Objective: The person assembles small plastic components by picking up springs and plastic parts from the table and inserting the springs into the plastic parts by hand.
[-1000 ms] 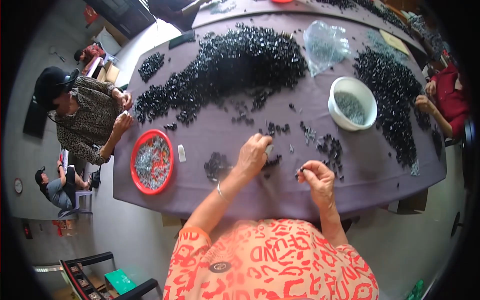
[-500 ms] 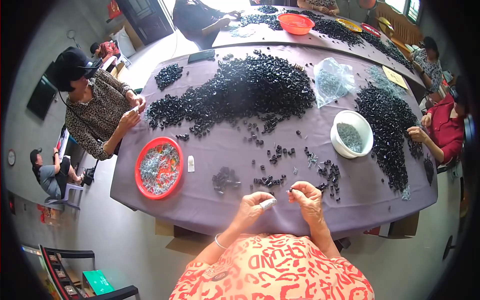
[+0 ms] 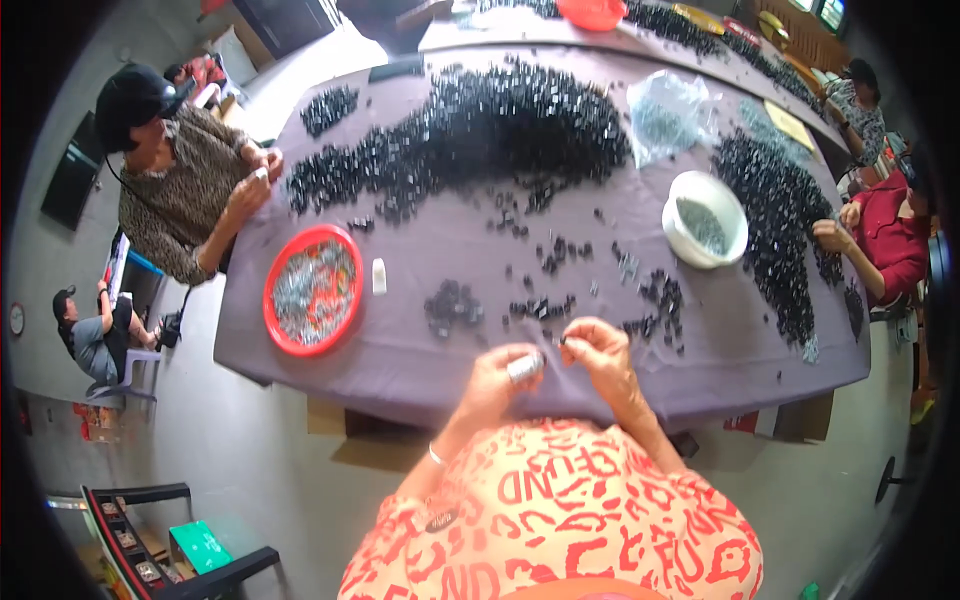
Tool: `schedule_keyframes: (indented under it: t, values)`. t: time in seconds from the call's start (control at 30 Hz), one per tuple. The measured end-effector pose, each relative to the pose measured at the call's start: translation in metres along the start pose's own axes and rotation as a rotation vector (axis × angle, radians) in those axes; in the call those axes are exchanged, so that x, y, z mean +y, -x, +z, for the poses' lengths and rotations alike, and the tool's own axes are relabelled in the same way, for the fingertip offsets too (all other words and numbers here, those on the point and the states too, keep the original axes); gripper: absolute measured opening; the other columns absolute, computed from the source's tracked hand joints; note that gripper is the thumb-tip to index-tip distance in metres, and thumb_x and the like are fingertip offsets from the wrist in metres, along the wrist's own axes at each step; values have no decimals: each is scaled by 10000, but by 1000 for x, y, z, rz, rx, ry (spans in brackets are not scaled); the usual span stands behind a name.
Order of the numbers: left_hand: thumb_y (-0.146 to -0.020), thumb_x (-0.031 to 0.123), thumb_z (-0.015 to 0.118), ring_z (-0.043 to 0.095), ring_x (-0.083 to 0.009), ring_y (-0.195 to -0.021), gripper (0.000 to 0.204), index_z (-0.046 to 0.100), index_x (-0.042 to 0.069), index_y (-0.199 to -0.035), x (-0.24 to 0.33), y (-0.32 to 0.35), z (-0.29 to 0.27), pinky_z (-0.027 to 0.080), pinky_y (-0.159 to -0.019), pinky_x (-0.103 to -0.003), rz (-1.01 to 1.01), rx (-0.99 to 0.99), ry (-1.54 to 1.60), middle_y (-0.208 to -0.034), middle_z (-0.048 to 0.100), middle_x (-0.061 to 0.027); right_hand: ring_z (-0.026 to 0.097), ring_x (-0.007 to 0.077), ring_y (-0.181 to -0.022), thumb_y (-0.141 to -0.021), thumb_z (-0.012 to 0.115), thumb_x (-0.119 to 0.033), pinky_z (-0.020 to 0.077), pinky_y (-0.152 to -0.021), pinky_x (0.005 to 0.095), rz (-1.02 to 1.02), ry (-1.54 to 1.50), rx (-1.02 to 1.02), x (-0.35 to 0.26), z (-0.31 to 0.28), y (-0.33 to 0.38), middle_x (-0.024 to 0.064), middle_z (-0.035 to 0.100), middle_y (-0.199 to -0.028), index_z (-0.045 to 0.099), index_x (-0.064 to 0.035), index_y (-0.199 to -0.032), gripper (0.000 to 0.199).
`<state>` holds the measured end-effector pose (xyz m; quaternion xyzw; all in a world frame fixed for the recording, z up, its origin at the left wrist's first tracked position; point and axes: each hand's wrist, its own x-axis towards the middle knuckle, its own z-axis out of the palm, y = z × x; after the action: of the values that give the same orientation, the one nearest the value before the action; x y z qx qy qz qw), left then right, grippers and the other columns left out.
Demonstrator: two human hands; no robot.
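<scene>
Above the near edge of the table, my left hand (image 3: 500,380) is closed and a little blurred. A silvery-white wrap (image 3: 523,367) covers one of its fingers, and a dark spot shows at the fingertips, too small to make out. Close beside it, my right hand (image 3: 603,365) pinches a small black plastic part (image 3: 564,341) between thumb and forefinger. The two sets of fingertips are a short gap apart. Just beyond them lie loose black parts (image 3: 540,308), more black parts (image 3: 664,297) to the right, and a few small grey pins (image 3: 627,266).
A red bowl (image 3: 275,325) of pale pins stands left, a white tub (image 3: 735,245) right. Behind are a big heap of black parts (image 3: 480,130) and a clear bag (image 3: 665,120). One person (image 3: 185,190) works at the left edge, another (image 3: 885,240) at the right.
The whole view has tilted, so table and hands sit higher in the picture. My hands have come closer together, and a dark spot now shows at my left fingertips.
</scene>
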<state>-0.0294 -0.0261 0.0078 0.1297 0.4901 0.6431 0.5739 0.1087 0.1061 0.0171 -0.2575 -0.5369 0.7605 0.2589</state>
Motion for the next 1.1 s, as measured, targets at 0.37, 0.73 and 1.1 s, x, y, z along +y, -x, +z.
schedule_keyframes:
  t: [0.37,0.73,1.1]
  values:
    - [-869,57,628,643,-136,-787,240,607,-29,-1092,21,2,16,534,-682,-258,228,-135,284,-941,671,-96,596,88,-774,-868,597,26,482,-724,217,-200,80,37,-33,20,17,35,635,-874,611,16,-1004,138]
    - [-850,62,654,652,-149,-798,262,600,-33,-1088,6,12,16,535,-698,-265,249,-170,291,-934,674,-104,517,72,-822,-855,539,138,422,-738,188,-386,352,-26,-36,25,32,26,527,-926,565,36,-998,177]
    - [-850,70,655,652,-147,-815,254,597,-31,-1075,4,9,16,523,-705,-259,259,-110,227,-924,673,-99,520,75,-822,-854,546,132,424,-745,188,-388,378,-4,-31,22,28,27,532,-926,568,39,-999,174]
